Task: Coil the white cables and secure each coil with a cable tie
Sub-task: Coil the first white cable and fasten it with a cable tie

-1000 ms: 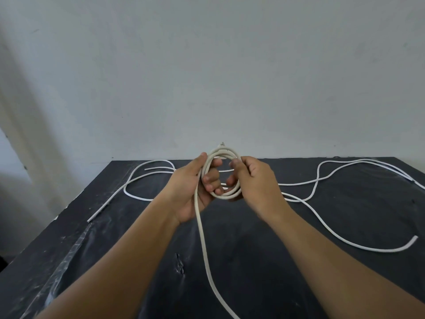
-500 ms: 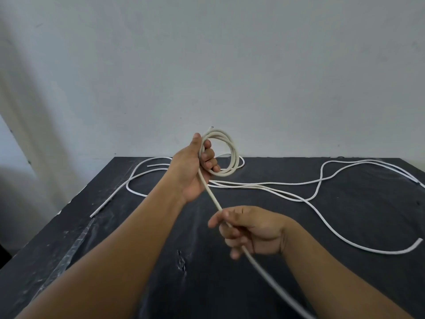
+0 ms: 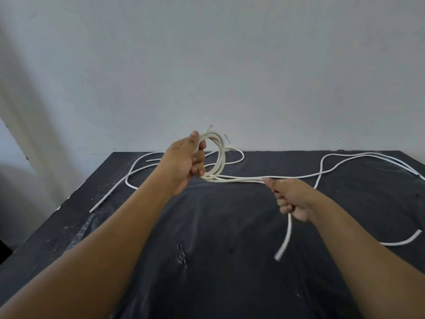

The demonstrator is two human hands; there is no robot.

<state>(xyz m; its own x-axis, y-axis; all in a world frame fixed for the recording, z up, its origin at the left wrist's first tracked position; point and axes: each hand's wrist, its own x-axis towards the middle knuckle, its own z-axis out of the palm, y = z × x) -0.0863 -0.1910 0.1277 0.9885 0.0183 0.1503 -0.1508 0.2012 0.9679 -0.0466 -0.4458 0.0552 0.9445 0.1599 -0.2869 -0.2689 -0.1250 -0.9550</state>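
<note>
My left hand (image 3: 184, 161) grips a small coil of white cable (image 3: 218, 155), held upright above the far middle of the black table (image 3: 207, 261). From the coil's bottom the same cable runs right to my right hand (image 3: 291, 200), whose curled fingers hold it. The cable's free end (image 3: 284, 244) hangs down below that fist. Two other white cables lie loose on the table: one (image 3: 138, 171) at the far left, one (image 3: 358, 157) looping across the far right. No cable tie is visible.
A pale wall stands directly behind the table. The table's left edge (image 3: 57, 226) runs diagonally toward me, with a strip of clear tape along it. A small tear (image 3: 181, 254) marks the black cover near the centre.
My right hand has slid along the cable out to the right and away from me, drawing the strand nearly level; the free end now hangs below it. The left hand keeps the coil raised.
</note>
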